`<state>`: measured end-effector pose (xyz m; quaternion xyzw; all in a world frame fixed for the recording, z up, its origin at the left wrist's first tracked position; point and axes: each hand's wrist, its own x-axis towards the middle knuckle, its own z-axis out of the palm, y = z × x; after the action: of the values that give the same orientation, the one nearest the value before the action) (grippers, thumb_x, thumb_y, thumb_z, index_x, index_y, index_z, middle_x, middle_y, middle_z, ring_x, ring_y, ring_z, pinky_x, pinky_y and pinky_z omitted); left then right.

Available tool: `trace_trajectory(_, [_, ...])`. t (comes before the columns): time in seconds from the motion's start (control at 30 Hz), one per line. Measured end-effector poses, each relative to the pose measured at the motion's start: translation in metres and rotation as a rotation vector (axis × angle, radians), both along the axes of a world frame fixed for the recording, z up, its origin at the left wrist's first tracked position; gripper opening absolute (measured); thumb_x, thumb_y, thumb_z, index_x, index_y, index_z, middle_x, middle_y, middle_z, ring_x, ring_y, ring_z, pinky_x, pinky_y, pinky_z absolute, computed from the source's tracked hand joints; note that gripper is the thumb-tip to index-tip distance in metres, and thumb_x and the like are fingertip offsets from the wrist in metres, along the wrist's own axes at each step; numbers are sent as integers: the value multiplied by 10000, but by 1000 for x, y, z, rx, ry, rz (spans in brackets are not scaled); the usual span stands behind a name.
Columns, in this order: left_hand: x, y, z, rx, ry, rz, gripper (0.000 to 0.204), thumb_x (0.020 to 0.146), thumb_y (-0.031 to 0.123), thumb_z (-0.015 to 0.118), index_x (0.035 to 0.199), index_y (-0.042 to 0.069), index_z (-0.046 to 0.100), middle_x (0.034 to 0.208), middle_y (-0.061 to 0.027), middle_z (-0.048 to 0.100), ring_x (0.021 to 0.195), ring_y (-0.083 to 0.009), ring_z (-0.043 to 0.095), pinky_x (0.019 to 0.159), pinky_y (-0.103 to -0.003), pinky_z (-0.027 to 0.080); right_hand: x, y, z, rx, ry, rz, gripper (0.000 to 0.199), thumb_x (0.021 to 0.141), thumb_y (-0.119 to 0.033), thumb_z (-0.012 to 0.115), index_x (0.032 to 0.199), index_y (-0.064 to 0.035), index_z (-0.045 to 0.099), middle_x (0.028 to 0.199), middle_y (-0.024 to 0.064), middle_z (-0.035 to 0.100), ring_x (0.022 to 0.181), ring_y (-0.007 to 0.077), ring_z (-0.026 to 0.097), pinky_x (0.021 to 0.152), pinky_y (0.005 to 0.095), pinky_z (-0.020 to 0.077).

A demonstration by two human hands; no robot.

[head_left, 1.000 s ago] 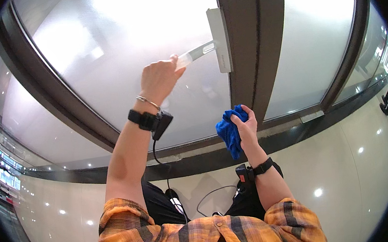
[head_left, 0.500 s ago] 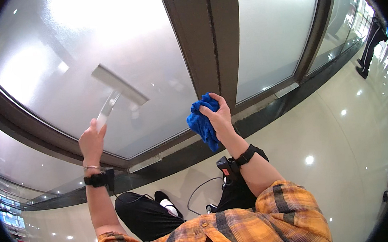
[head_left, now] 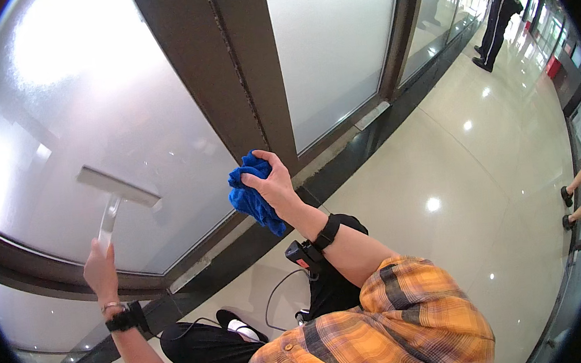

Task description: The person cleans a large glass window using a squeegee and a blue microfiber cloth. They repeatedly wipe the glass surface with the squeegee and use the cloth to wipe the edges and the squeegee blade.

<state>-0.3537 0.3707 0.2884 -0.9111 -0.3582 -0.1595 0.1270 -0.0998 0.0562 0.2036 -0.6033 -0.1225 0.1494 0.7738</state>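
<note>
My left hand [head_left: 101, 271] is closed round the handle of a white squeegee [head_left: 119, 186], whose long blade lies tilted over the lower part of a frosted glass panel [head_left: 157, 158]. Whether the blade touches the glass I cannot tell. A crumpled blue cloth [head_left: 256, 197] is gripped between the thumb and fingers of my right hand [head_left: 275, 183]. That hand is in front of the brown door frame [head_left: 227, 83], right of the squeegee, and the cloth hangs down below the fingers.
A second frosted panel [head_left: 334, 46] stands right of the frame. Dark stone edging [head_left: 338, 174] runs along the base, beside a shiny cream floor [head_left: 447, 237]. A person [head_left: 500, 14] in dark trousers stands far right; another person's legs [head_left: 578, 194] show at the right edge. A black box [head_left: 304, 255] with a cable is by my right wrist.
The view has turned to the right, so the glass, frame and both hands appear further left. More of the floor and of the far person shows. Both hands keep their holds.
</note>
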Motion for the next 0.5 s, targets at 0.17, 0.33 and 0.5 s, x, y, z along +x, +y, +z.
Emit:
trace_trajectory(0.17, [7,1,-12,10,9,-19,411,935,396,523,1178,65,510,833,-198,645,767,-392,632,619,-492,487,-5,5,4,-5,-12,-7,601,767,-132,744,1291,-46,462,1146,116,550,1034,200,567,881,322,508])
trace_trajectory(0.33, [107,-54,-8,39,-31,-153,436,927,484,483,1096,87,544,721,-132,660,680,-327,664,566,-442,516,3,11,-11,-94,-81,-77,600,726,-113,753,1266,-36,502,1137,121,569,1004,205,588,851,326,515])
trace_trajectory(0.5, [86,-53,-5,43,-3,-154,423,923,450,524,1092,63,534,734,-141,663,688,-335,665,564,-440,522,-4,14,-7,75,69,7,573,774,-76,736,1279,-45,467,1114,108,553,972,199,597,815,319,541])
